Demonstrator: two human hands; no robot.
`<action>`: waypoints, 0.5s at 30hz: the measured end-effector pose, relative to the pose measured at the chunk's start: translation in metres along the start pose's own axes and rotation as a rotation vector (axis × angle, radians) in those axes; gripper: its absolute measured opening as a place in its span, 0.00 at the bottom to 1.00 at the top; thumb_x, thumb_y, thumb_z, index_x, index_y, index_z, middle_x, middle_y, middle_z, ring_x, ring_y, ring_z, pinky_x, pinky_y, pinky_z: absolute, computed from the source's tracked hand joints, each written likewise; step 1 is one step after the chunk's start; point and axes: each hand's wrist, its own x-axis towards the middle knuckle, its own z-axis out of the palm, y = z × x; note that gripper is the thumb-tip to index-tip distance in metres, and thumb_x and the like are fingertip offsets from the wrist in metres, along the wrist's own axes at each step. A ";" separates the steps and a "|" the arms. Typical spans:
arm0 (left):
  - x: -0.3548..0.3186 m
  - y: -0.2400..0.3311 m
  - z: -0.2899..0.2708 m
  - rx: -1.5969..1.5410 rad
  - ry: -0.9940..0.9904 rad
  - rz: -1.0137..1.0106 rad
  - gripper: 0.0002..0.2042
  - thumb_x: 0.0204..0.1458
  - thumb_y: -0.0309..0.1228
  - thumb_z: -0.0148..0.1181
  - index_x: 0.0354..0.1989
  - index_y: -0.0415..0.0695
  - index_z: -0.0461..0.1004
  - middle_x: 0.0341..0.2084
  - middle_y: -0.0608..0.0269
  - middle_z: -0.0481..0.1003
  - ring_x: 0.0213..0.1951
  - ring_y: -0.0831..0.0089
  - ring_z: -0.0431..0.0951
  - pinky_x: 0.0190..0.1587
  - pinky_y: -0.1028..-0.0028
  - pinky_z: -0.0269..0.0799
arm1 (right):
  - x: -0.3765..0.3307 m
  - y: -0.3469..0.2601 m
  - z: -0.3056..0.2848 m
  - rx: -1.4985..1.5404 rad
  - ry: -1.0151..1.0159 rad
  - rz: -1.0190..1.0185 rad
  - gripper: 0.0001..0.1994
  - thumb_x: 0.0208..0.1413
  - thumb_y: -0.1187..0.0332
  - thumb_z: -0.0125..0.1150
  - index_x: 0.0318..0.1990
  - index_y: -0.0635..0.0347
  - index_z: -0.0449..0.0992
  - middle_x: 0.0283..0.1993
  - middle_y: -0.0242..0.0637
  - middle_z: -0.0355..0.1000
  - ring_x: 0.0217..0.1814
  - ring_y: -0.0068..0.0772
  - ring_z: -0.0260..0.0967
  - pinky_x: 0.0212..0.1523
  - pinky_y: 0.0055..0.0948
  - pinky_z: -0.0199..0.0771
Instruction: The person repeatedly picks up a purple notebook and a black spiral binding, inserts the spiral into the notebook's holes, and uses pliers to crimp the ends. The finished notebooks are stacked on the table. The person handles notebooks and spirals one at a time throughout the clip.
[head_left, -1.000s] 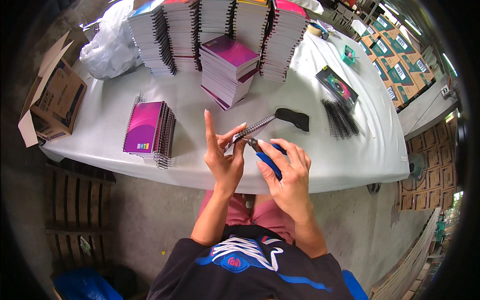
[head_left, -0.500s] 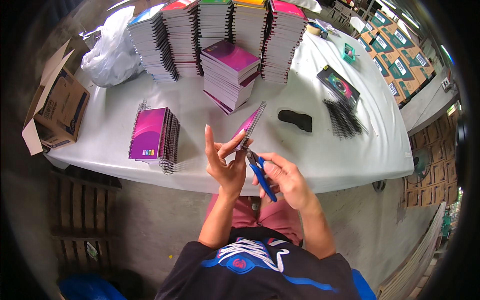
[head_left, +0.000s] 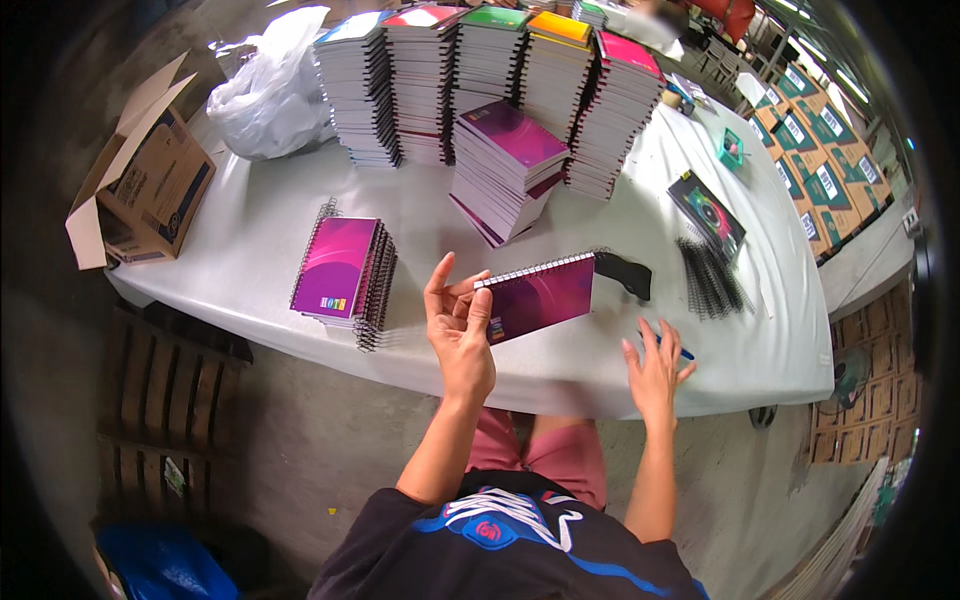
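My left hand (head_left: 463,348) pinches one end of a purple spiral notebook (head_left: 545,300) between thumb and fingers. The notebook is held up over the table's front, its wire binding along the upper edge. To its right, my right hand (head_left: 655,372) is low over the table with fingers apart. Part of a blue handle of the pliers (head_left: 687,353) shows beside those fingers; the rest is hidden under the hand. A pile of purple spiral notebooks (head_left: 338,265) lies to the left. Behind the held notebook stands a stack of purple-covered books (head_left: 505,175).
Tall stacks of notebooks (head_left: 430,90) line the back. An opened carton (head_left: 155,190) and a white plastic bag (head_left: 270,95) stand at the left. A black cloth-like item (head_left: 628,275), black wire coils (head_left: 712,280), a dark notebook (head_left: 708,215) and a green basket (head_left: 731,150) lie rightward.
My right hand has moved right, away from the notebook, taking the pliers down to the table. My left hand has turned the notebook so its cover faces me.
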 end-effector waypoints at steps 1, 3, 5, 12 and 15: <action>-0.003 0.004 0.001 0.003 -0.005 0.006 0.24 0.56 0.22 0.54 0.61 0.43 0.56 0.38 0.63 0.69 0.46 0.77 0.69 0.52 0.77 0.65 | 0.002 -0.014 -0.006 0.233 0.017 -0.092 0.27 0.58 0.49 0.51 0.62 0.50 0.62 0.65 0.46 0.55 0.67 0.50 0.51 0.67 0.43 0.44; -0.011 0.014 0.001 -0.004 -0.018 0.002 0.24 0.55 0.20 0.54 0.60 0.42 0.55 0.41 0.64 0.67 0.49 0.76 0.67 0.54 0.75 0.63 | 0.010 -0.047 -0.016 0.696 -0.050 -0.271 0.28 0.59 0.55 0.54 0.64 0.54 0.58 0.67 0.47 0.52 0.68 0.43 0.51 0.65 0.40 0.52; -0.017 0.022 0.001 0.051 -0.054 0.055 0.23 0.54 0.19 0.54 0.58 0.42 0.57 0.40 0.65 0.67 0.49 0.76 0.67 0.52 0.76 0.62 | 0.010 -0.089 -0.022 1.156 -0.133 -0.220 0.29 0.56 0.63 0.59 0.63 0.59 0.57 0.65 0.44 0.55 0.65 0.38 0.56 0.60 0.35 0.59; -0.010 0.083 -0.049 0.218 0.022 0.399 0.22 0.44 0.11 0.62 0.46 0.42 0.65 0.33 0.65 0.72 0.40 0.79 0.73 0.36 0.82 0.71 | 0.043 -0.180 -0.038 1.695 -0.348 -0.240 0.29 0.48 0.81 0.61 0.60 0.62 0.60 0.50 0.38 0.69 0.48 0.26 0.69 0.51 0.25 0.69; 0.002 0.114 -0.078 0.368 0.126 0.477 0.23 0.42 0.16 0.67 0.48 0.42 0.66 0.38 0.61 0.72 0.37 0.79 0.73 0.40 0.80 0.68 | 0.062 -0.230 -0.045 1.768 -0.451 -0.317 0.26 0.51 0.81 0.58 0.59 0.60 0.63 0.49 0.38 0.70 0.47 0.28 0.69 0.49 0.26 0.70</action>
